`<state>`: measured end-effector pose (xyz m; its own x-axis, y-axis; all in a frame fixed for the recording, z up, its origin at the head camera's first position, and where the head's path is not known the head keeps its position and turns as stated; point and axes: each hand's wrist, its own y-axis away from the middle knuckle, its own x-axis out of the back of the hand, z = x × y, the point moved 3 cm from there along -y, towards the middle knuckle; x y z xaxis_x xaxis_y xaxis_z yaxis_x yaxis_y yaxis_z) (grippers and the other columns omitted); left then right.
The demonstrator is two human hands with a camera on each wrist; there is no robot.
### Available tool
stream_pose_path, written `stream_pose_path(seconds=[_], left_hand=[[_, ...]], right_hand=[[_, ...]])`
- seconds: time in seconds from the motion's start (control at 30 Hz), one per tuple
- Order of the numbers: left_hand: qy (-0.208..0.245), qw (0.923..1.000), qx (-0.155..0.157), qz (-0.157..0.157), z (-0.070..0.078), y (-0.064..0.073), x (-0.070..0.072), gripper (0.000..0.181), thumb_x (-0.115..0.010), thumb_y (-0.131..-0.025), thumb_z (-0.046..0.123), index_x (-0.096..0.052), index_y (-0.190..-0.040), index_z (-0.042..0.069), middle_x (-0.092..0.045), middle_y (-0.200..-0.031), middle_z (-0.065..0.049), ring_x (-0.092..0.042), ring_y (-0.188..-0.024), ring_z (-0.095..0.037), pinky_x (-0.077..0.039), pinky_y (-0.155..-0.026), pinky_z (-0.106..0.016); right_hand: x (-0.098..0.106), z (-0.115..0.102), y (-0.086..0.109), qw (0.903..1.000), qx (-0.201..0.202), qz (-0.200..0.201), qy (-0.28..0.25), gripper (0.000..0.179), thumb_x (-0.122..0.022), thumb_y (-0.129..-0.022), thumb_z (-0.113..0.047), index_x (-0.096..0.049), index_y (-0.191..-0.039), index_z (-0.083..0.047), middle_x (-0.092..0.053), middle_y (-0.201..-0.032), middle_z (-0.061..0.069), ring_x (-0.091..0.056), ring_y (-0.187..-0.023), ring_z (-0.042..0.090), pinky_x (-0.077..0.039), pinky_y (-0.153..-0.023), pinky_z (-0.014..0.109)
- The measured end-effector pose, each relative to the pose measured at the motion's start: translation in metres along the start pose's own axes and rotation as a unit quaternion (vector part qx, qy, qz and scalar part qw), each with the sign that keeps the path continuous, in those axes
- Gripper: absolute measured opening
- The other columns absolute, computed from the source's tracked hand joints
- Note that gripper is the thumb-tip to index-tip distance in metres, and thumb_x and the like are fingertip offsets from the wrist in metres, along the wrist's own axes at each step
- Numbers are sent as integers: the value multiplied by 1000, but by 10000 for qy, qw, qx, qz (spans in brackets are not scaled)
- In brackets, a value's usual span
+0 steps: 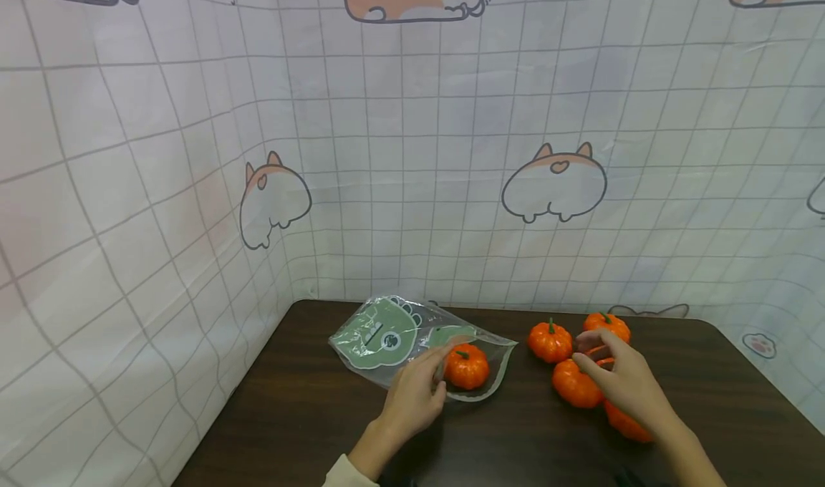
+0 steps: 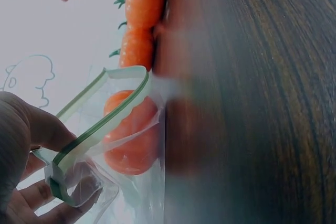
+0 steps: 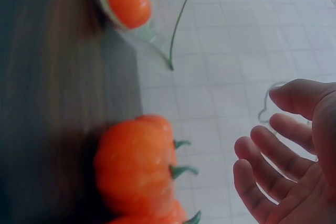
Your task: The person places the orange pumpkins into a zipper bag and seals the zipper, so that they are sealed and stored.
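A clear zip bag (image 1: 369, 340) with green printing lies on the table, its mouth facing right. One small orange pumpkin (image 1: 468, 367) sits inside, close to the opening. My left hand (image 1: 412, 399) pinches the bag's near rim; in the left wrist view the thumb and fingers grip the green zip edge (image 2: 100, 125), which is spread apart. My right hand (image 1: 621, 379) hovers over a group of loose pumpkins, including an orange pumpkin (image 1: 576, 384) at the front left. Its fingers (image 3: 262, 174) are loosely bent and hold nothing in the right wrist view.
Several pumpkins stand together on the right, among them a left one (image 1: 549, 341), a rear one (image 1: 609, 324) and one partly under the right forearm (image 1: 626, 424). The dark wooden table (image 1: 283, 415) ends at a grid-patterned cloth (image 1: 419, 208) behind and beside it.
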<state>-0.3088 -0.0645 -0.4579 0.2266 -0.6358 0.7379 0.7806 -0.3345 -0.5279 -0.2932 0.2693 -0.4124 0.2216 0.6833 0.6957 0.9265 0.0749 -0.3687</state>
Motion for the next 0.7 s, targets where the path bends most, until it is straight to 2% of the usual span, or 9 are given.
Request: stream_pose_path(seconds=[0.13,0.37,0.5,0.6,0.7], left_hand=[[18,10000,-12,15,1,0,1,68,-74,-80,1,-58,-145,13,-68,-134,-5,-48,-69,-3,-43,-61,-19],[124,9998,72,-126,1,-1,1,73,-71,-80,-1,-56,-147,21,-71,-116,-2,-44,-65,-3,-39,-56,-19],[135,9998,86,-148,1,-1,1,72,-71,-80,-2,-56,-147,20,-70,-103,-2,-44,-64,-4,-39,-55,-19],[164,9997,66,-147,1,-2,1,72,-71,-80,-2,-57,-147,19,-70,-104,-2,-44,-64,-3,-38,-54,-19],[211,9997,52,-149,1,-2,3,72,-71,-80,-2,-56,-147,20,-70,-103,-2,-44,-63,-2,-38,-53,-18]], right_hand=[[4,10,8,9999,66,116,78,31,-68,-99,-31,-63,-123,-12,-68,-118,10,-57,-95,-4,-53,-78,22],[7,24,17,9995,28,154,260,34,-71,-97,-28,-63,-124,-8,-69,-118,12,-62,-96,5,-54,-77,25],[9,31,24,9994,-4,144,303,37,-73,-95,-25,-62,-124,-5,-68,-118,15,-61,-90,0,-54,-73,23],[10,37,28,9994,-25,170,305,38,-75,-94,-23,-62,-123,-3,-67,-118,17,-60,-87,-5,-54,-71,23],[13,43,32,9992,-109,134,367,40,-75,-93,-25,-62,-123,-3,-66,-119,18,-63,-89,0,-55,-72,23]])
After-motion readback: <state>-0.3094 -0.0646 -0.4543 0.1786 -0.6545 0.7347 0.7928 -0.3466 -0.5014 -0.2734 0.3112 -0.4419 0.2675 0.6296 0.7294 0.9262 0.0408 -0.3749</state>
